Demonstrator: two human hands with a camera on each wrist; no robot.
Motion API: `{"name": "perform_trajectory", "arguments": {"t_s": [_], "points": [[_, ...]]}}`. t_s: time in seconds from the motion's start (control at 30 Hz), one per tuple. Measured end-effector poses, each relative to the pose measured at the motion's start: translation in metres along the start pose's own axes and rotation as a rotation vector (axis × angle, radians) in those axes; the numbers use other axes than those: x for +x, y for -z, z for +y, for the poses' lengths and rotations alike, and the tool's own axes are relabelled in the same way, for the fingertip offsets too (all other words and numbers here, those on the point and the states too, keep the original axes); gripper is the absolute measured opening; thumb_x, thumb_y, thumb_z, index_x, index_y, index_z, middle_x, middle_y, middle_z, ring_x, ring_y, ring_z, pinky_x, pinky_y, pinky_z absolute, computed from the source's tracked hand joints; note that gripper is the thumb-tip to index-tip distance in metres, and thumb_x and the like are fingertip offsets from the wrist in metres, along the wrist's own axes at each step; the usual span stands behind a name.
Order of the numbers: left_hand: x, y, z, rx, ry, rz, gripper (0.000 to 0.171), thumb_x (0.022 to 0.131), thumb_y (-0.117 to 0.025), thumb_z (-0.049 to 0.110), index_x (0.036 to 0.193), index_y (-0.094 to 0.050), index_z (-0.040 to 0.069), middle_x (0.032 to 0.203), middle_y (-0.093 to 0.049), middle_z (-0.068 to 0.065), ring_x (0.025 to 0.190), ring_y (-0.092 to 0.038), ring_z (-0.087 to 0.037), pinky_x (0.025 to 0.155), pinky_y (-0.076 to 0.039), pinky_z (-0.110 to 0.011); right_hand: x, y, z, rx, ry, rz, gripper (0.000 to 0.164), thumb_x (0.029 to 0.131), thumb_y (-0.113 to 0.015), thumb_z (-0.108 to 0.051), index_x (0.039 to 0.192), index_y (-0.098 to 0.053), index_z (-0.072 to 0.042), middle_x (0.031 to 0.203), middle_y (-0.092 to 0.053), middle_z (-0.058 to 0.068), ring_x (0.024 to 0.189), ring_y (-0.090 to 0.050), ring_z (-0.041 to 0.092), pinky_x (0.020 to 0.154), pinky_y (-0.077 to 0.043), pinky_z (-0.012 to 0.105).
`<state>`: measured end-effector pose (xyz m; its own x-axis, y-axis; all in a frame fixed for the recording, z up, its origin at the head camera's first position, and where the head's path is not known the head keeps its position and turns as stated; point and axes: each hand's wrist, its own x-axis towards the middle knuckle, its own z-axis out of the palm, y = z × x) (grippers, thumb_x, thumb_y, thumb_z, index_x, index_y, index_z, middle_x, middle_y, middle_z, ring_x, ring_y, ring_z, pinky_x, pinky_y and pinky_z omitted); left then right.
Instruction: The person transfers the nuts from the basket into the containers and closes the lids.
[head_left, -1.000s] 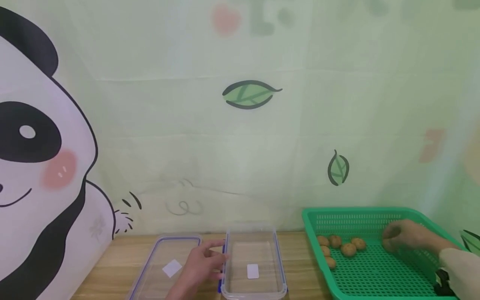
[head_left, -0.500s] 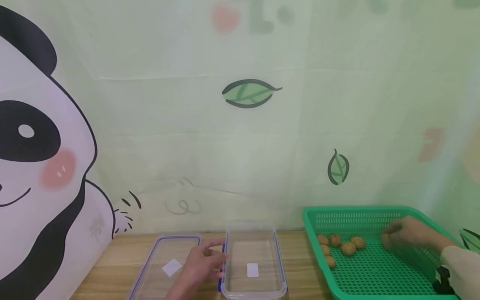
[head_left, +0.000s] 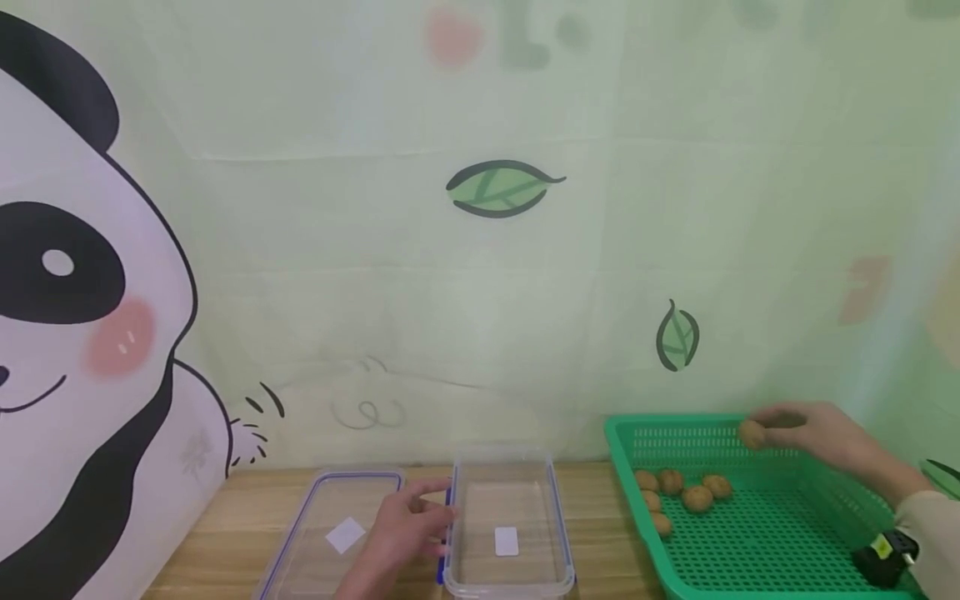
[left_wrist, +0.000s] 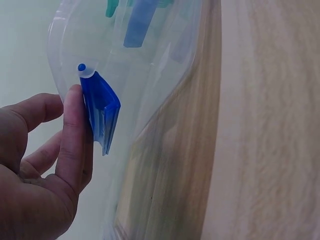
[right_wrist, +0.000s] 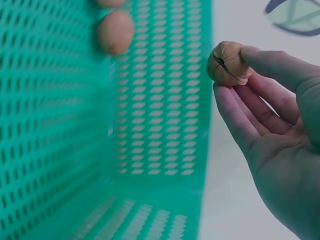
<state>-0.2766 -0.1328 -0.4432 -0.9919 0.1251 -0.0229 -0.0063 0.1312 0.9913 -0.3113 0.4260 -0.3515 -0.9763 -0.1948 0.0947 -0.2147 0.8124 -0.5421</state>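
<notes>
Between the thumb and fingertips of my right hand (head_left: pixel 825 433) is a walnut (right_wrist: pixel 226 65), its cracked seam showing in the right wrist view. The hand holds it high at the back of the green plastic basket (head_left: pixel 750 550). Several more walnuts (head_left: pixel 697 499) lie at the basket's left side. My left hand (head_left: pixel 401 525) rests its extended fingers against the left side of a clear plastic container (head_left: pixel 510 590). In the left wrist view, those fingers (left_wrist: pixel 72 130) lie beside a blue latch (left_wrist: pixel 102 110) that hangs from the container's rim. No walnuts show inside the container.
A clear lid with a blue-grey seal (head_left: pixel 315 492) and a white label lies on the wooden table (head_left: pixel 607 533), left of the container. Behind the table hangs a pale green printed cloth (head_left: pixel 360 250) with a panda (head_left: pixel 82 333).
My right hand has risen from the basket's floor toward its back rim, bringing up a walnut that now shows in its fingertips. The left hand stays at the container.
</notes>
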Motion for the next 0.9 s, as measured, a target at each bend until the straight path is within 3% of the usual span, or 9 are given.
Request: {"name": "perform_trajectory", "arguments": {"t_s": [0.4, 0.5, 0.63, 0.73, 0.9], "points": [[0.0, 0.0, 0.0, 0.003, 0.004, 0.006, 0.056, 0.096, -0.076, 0.008, 0.147, -0.056, -0.004, 0.106, -0.072, -0.019, 0.081, -0.069, -0.022, 0.068, -0.067, -0.036, -0.006, 0.006, -0.063, 0.072, 0.067, 0.092, 0.056, 0.106, -0.066, -0.043, 0.149, -0.059, -0.008, 0.145, -0.061, 0.023, 0.132, -0.055, 0.05, 0.095, -0.055, 0.067], [0.0, 0.0, 0.0, 0.004, 0.007, 0.008, 0.056, 0.096, -0.076, 0.007, 0.147, -0.056, -0.004, 0.106, -0.072, -0.019, 0.08, -0.069, -0.022, 0.068, -0.067, -0.036, -0.009, 0.005, -0.08, 0.089, 0.087, 0.118, 0.054, 0.106, -0.066, -0.042, 0.149, -0.06, -0.01, 0.142, -0.065, 0.018, 0.129, -0.061, 0.04, 0.096, -0.057, 0.055], [0.001, 0.0, 0.0, 0.01, 0.013, 0.012, 0.056, 0.096, -0.076, 0.008, 0.147, -0.056, -0.004, 0.106, -0.072, -0.019, 0.08, -0.069, -0.022, 0.068, -0.067, -0.036, -0.011, 0.001, -0.1, 0.117, 0.118, 0.163, 0.05, 0.105, -0.069, -0.039, 0.146, -0.063, -0.01, 0.137, -0.069, 0.013, 0.118, -0.065, 0.01, 0.091, -0.056, 0.03], [0.0, -0.001, 0.001, 0.013, 0.015, 0.016, 0.057, 0.095, -0.076, 0.008, 0.147, -0.056, -0.004, 0.105, -0.072, -0.018, 0.081, -0.069, -0.022, 0.069, -0.068, -0.036, -0.014, -0.003, -0.114, 0.141, 0.147, 0.193, 0.047, 0.105, -0.07, -0.035, 0.144, -0.065, -0.009, 0.135, -0.07, 0.013, 0.11, -0.063, -0.006, 0.087, -0.055, 0.021], [-0.001, -0.001, 0.002, 0.01, 0.015, 0.015, 0.057, 0.095, -0.076, 0.008, 0.147, -0.056, -0.004, 0.104, -0.071, -0.017, 0.082, -0.069, -0.022, 0.07, -0.068, -0.037, -0.022, -0.013, -0.137, 0.178, 0.201, 0.224, 0.042, 0.104, -0.072, -0.03, 0.14, -0.067, -0.009, 0.133, -0.072, 0.012, 0.11, -0.065, -0.005, 0.087, -0.057, 0.02]]}}
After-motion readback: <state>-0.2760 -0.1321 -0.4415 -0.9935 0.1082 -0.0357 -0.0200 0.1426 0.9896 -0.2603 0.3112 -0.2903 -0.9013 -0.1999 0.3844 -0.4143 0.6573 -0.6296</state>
